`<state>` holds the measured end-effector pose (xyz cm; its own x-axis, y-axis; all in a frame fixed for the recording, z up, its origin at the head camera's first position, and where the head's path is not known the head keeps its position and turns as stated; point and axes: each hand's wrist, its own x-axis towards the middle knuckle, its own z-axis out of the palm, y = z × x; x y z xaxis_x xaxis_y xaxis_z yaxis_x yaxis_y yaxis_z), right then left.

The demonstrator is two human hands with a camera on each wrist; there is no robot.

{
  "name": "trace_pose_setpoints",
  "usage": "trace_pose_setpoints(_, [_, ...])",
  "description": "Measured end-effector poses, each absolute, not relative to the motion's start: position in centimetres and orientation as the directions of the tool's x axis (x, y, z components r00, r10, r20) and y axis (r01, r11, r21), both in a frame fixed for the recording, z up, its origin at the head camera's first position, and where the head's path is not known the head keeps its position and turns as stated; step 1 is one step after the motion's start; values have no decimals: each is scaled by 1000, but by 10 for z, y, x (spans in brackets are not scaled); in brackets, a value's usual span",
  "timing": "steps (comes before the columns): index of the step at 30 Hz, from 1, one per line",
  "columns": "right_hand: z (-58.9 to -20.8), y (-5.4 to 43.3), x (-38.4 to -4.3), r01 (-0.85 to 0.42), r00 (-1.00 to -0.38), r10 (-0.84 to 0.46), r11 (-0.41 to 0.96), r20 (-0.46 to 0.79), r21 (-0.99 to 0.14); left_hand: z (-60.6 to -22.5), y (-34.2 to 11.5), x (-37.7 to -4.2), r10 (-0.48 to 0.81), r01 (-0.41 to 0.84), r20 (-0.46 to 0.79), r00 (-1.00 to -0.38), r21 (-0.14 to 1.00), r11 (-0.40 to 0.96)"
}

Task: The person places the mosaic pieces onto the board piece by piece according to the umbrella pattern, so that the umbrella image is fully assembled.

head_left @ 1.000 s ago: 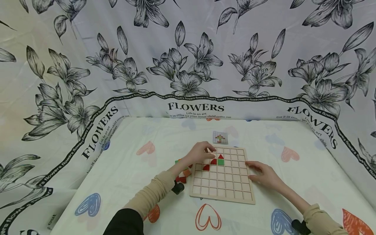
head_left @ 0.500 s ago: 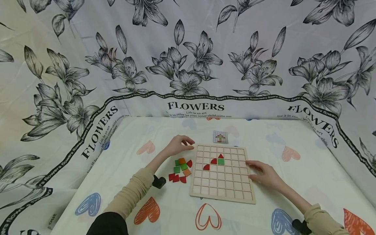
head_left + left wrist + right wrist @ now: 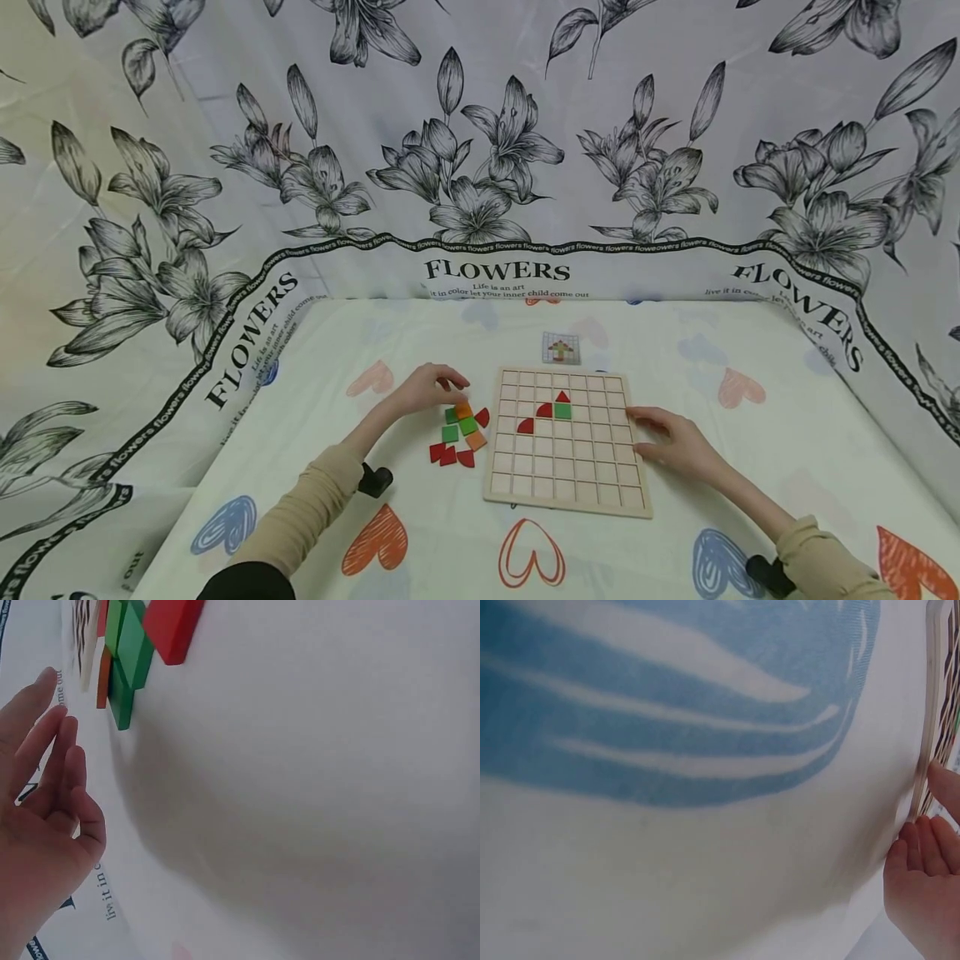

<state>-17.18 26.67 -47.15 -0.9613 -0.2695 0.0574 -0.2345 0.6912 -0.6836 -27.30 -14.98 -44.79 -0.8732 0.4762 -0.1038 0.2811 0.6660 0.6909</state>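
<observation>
Here, a relaxed right hand (image 3: pixel 675 442) touches a board (image 3: pixel 577 467) at its right edge. Off the left edge, a loose left hand (image 3: pixel 424 389) hovers by tiles (image 3: pixel 467 426).

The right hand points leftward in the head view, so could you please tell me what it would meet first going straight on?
The wooden grid board, at its right edge; the fingertips of the right hand seem to be against it, though exact contact is hard to judge.
</observation>
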Motion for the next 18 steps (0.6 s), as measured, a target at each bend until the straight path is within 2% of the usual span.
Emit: trace_pose_setpoints(18, [-472,266,-172,-243,-960,-271,689,67,-683,-464,-150,-267,529,326,-123,-840,664,673])
